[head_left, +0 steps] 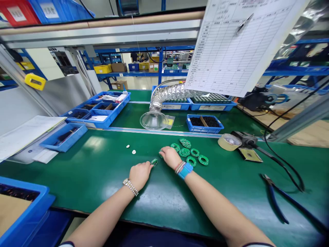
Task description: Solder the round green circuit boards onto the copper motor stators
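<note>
Several small green ring-shaped circuit boards are pinched as a stack in the fingertips of my left hand, just above the green table. My right hand, with a blue band at the wrist, is closed to its upper right. A bit of green ring board shows at its fingertips, mostly hidden by the fingers. Right beside that hand lies a loose group of green ring boards, some overlapping. Two small white round pieces rest left of the hands.
A clear extraction hood on a silver hose stands behind the hands. Farther right are a blue bin of black parts, a tape roll and cutting pliers. A paper form hangs overhead. Blue trays stand left.
</note>
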`<control>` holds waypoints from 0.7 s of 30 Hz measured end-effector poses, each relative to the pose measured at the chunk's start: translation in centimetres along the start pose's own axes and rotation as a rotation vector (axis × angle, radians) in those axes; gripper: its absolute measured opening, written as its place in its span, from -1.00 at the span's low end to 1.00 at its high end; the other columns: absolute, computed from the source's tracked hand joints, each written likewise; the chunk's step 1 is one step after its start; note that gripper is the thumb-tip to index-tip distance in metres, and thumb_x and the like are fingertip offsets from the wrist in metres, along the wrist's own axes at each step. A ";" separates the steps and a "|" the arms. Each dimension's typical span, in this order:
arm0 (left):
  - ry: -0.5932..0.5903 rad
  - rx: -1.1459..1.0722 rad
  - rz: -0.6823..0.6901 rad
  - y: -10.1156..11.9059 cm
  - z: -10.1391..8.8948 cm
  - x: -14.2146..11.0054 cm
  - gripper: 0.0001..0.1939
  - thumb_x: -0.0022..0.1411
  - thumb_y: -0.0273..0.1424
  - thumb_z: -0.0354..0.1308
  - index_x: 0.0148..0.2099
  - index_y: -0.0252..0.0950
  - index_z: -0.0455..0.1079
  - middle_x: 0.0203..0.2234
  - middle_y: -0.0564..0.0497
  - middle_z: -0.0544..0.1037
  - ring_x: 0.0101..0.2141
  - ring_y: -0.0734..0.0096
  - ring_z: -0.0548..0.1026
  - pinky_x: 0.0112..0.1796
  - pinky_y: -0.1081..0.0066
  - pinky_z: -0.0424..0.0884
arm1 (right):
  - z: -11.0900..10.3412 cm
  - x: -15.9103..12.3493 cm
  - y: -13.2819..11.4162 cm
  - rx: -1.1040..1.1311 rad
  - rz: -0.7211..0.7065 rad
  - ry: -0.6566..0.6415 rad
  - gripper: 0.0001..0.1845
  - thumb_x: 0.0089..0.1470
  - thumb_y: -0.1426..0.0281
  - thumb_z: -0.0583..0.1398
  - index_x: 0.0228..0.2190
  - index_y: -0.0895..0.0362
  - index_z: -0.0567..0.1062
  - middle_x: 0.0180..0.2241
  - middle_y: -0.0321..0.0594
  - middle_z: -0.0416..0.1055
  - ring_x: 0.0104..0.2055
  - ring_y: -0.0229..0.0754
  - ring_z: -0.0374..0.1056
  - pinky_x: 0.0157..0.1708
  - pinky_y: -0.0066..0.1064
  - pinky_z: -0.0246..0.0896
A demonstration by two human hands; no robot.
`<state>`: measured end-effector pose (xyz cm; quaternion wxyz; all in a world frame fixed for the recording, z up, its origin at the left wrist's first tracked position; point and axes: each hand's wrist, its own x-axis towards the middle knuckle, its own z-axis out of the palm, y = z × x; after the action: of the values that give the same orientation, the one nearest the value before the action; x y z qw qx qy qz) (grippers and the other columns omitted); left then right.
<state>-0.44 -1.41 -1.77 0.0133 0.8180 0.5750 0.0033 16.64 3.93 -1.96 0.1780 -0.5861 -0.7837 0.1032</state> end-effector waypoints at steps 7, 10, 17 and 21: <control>0.018 -0.017 0.031 -0.1 0.5 -0.4 -0.62 0.31 -0.24 -0.28 -0.25 -0.32 0.30 -0.43 -0.09 0.48 -0.37 0.25 0.45 -0.45 0.39 0.26 | -1.7 1.2 1.1 0.017 -0.074 -0.016 -0.78 0.09 0.43 0.10 -0.21 0.15 0.46 -0.12 -0.07 0.34 -0.22 -0.19 0.36 -0.20 -0.40 0.20; 0.020 -0.032 0.049 0.0 0.8 -0.6 -0.61 0.32 -0.23 -0.30 -0.22 -0.32 0.29 -0.41 -0.10 0.47 -0.36 0.27 0.44 -0.42 0.39 0.27 | -1.7 -1.0 0.0 0.095 -0.325 -0.120 -0.78 0.06 0.39 0.14 -0.20 0.04 0.46 -0.18 -0.23 0.37 -0.17 -0.26 0.33 -0.14 -0.48 0.19; 0.020 -0.042 0.090 -1.1 0.5 -1.8 -0.65 0.32 -0.25 -0.30 -0.16 -0.26 0.27 -0.34 -0.05 0.47 -0.30 0.31 0.42 -0.39 0.41 0.28 | 0.2 -3.4 -1.2 0.104 -0.381 -0.111 -0.83 0.13 0.42 0.06 -0.31 0.16 0.44 -0.36 -0.17 0.34 -0.35 -0.24 0.31 -0.34 -0.45 0.22; 0.001 -0.015 0.071 -1.3 0.3 -2.2 -0.66 0.32 -0.26 -0.28 -0.25 -0.24 0.29 -0.37 -0.02 0.48 -0.31 0.29 0.43 -0.40 0.41 0.27 | 1.0 -4.3 -2.2 0.074 -0.311 -0.090 -0.92 0.09 0.44 0.10 -0.35 0.16 0.39 -0.35 -0.19 0.33 -0.39 -0.25 0.28 -0.40 -0.47 0.18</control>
<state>-2.45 -3.06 -2.07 0.0192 0.8379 0.5455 0.0083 15.40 -0.74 -2.72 0.1780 -0.4455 -0.8678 0.1292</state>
